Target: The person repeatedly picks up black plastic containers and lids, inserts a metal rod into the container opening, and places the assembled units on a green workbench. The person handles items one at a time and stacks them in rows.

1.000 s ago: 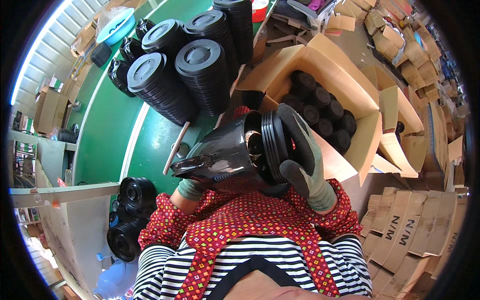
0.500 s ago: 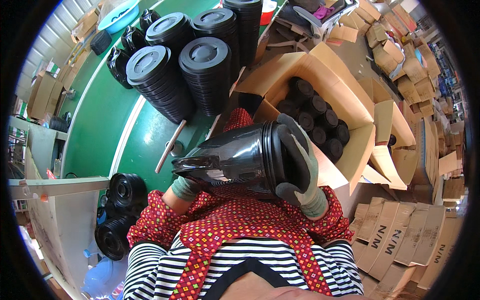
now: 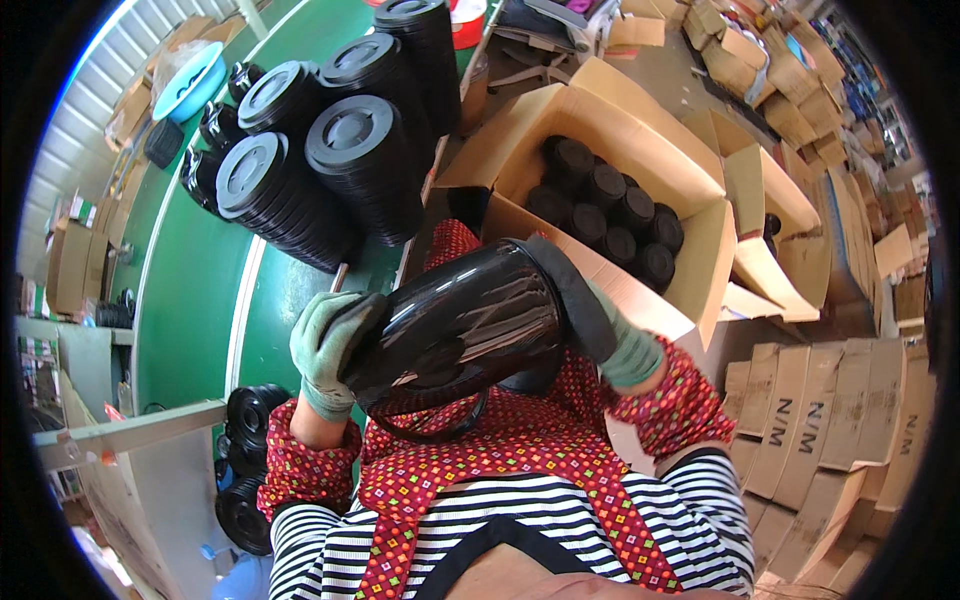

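A large glossy black plastic container lies tilted across my lap, its left end lower. My left hand, in a green glove with a dark palm, is wrapped round the left end. At the other end my right hand, gloved the same way, presses its dark palm against the container. A thin curved black strip shows below the container; I cannot tell whether it is a handle or a rim. Another dark piece under the right end is mostly hidden.
Tall stacks of round black lids stand on the green table, ahead to the left. A blue basin is farther back. On the right, an open carton holds several black containers. Flattened cartons lean at the lower right.
The container has turned in my hands, its ridged right end no longer showing. My left hand has come out from beneath it to the left end. My view has shifted to the right.
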The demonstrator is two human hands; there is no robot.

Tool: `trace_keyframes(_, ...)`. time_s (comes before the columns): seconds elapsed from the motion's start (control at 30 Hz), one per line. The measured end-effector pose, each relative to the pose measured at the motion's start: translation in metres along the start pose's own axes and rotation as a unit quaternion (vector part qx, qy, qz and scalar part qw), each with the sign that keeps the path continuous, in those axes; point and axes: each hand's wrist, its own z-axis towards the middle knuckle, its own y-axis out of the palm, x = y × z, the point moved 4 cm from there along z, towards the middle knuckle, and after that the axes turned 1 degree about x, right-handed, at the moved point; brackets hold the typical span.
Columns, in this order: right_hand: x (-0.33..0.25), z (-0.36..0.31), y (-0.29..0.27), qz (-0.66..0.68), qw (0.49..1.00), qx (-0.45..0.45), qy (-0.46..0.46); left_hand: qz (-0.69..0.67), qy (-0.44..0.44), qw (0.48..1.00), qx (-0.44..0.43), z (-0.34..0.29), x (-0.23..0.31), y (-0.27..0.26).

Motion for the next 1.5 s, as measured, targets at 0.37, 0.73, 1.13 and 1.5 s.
trace_keyframes(0.37,-0.014,-0.014,0.025,-0.18,0.907,-0.042,-0.379,-0.559,-0.413,0.719,-0.007,-0.058,-0.035,0.051)
trace_keyframes(0.73,-0.031,-0.019,0.028,-0.212,0.927,-0.071,-0.3,-0.555,-0.436,0.707,-0.053,-0.04,-0.015,0.022)
trace_keyframes(1.13,0.018,-0.009,0.004,0.117,0.991,0.006,0.067,-0.096,-0.149,0.98,-0.088,0.005,0.003,-0.005)
trace_keyframes(1.5,0.027,0.009,0.017,0.11,0.988,0.029,-0.105,-0.082,-0.172,0.977,-0.093,0.018,-0.015,-0.002)
